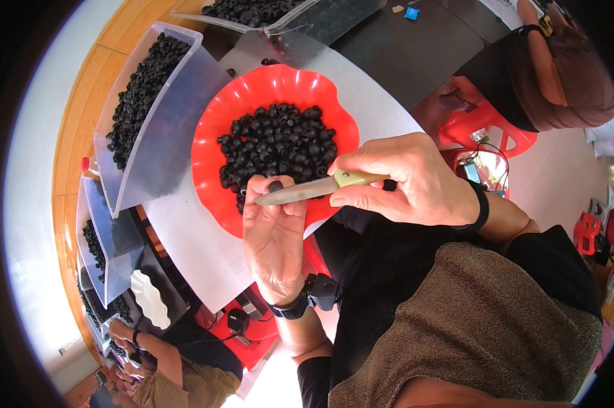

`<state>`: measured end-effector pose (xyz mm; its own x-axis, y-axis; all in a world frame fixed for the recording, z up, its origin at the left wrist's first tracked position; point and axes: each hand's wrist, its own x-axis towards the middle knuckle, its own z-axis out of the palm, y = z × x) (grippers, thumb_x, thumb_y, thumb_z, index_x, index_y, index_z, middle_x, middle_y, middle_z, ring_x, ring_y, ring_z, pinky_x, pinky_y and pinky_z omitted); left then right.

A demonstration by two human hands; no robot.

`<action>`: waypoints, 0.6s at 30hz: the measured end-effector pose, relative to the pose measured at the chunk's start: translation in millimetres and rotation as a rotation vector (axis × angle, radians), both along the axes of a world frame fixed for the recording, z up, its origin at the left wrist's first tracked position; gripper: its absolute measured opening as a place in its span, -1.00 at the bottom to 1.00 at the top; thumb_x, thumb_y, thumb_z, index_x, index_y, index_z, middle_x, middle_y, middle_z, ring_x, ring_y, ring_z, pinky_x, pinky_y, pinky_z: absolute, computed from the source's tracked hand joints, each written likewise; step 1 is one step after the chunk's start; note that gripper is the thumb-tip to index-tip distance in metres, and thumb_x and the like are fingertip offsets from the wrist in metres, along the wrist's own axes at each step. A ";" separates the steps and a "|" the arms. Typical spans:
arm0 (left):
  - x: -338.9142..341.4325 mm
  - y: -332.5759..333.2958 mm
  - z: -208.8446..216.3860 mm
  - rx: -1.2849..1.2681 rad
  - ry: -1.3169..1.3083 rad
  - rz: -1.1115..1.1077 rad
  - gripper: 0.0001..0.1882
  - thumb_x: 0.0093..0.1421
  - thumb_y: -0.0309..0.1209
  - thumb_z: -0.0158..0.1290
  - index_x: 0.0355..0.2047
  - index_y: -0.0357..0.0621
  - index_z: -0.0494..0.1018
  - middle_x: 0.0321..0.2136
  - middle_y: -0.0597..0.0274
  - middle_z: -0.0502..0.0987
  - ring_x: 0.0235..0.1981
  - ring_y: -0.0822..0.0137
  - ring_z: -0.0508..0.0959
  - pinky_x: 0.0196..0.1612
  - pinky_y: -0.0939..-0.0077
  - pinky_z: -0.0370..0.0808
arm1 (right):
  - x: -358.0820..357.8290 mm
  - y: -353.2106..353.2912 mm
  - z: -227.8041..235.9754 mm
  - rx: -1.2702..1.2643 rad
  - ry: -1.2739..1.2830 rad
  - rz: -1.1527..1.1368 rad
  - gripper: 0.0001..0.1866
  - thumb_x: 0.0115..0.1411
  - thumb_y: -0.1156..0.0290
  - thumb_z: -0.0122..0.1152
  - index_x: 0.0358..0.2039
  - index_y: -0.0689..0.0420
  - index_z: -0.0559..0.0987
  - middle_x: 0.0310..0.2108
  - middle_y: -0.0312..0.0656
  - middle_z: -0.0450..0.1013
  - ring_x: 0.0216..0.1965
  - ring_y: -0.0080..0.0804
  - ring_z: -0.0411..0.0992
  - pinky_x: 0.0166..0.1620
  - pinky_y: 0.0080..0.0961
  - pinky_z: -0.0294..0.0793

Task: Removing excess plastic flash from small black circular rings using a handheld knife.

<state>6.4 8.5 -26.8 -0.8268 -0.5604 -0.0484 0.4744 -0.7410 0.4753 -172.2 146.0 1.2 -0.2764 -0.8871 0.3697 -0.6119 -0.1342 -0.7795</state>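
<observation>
My right hand (416, 180) grips a small knife by its yellow-green handle (358, 178). The blade (297, 192) points left and lies across the fingers of my left hand (274, 248). That hand is palm up, its curled fingers holding a small black rounded part (275, 186) close to the blade's edge; whether the blade touches it I cannot tell. Both hands are over the near rim of a red scalloped bowl (208, 160). A heap of similar small black hollow parts (280, 143) fills the middle of the bowl.
Clear plastic bins (161, 146) of black parts line the left, with another bin (300, 17) at the far side. White sheeting (184, 234) lies under the bowl. A white scalloped dish (149, 299) is at lower left. Other people sit at lower left and upper right, near a red stool (490, 126).
</observation>
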 end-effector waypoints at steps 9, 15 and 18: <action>3.0 5.3 4.6 0.028 -0.136 0.070 -0.85 0.29 -0.56 0.12 -0.14 -0.17 0.43 -0.19 0.19 0.53 -0.12 0.28 0.53 0.01 0.42 0.52 | -1.6 -4.0 -0.3 0.043 0.014 -0.008 -0.69 0.10 0.32 0.50 -0.26 0.29 0.64 -0.47 -0.18 0.55 -0.57 -0.48 0.49 -0.48 -0.57 0.43; -0.8 6.0 5.3 0.030 -0.151 0.125 -0.85 0.29 -0.57 0.11 -0.14 -0.18 0.43 -0.22 0.19 0.51 -0.20 0.32 0.49 -0.01 0.43 0.49 | 0.4 -0.7 -1.4 0.018 -0.001 0.005 -0.70 0.12 0.33 0.48 -0.26 0.27 0.64 -0.48 -0.15 0.55 -0.57 -0.46 0.50 -0.47 -0.56 0.45; -0.5 7.8 6.2 -0.025 -0.167 0.086 -0.87 0.31 -0.55 0.10 -0.15 -0.19 0.43 -0.21 0.20 0.48 -0.21 0.35 0.45 -0.04 0.47 0.45 | 0.1 -7.7 -6.5 -0.002 0.004 -0.049 -0.72 0.15 0.21 0.43 -0.33 0.18 0.66 -0.55 -0.15 0.52 -0.60 -0.30 0.49 -0.52 -0.44 0.40</action>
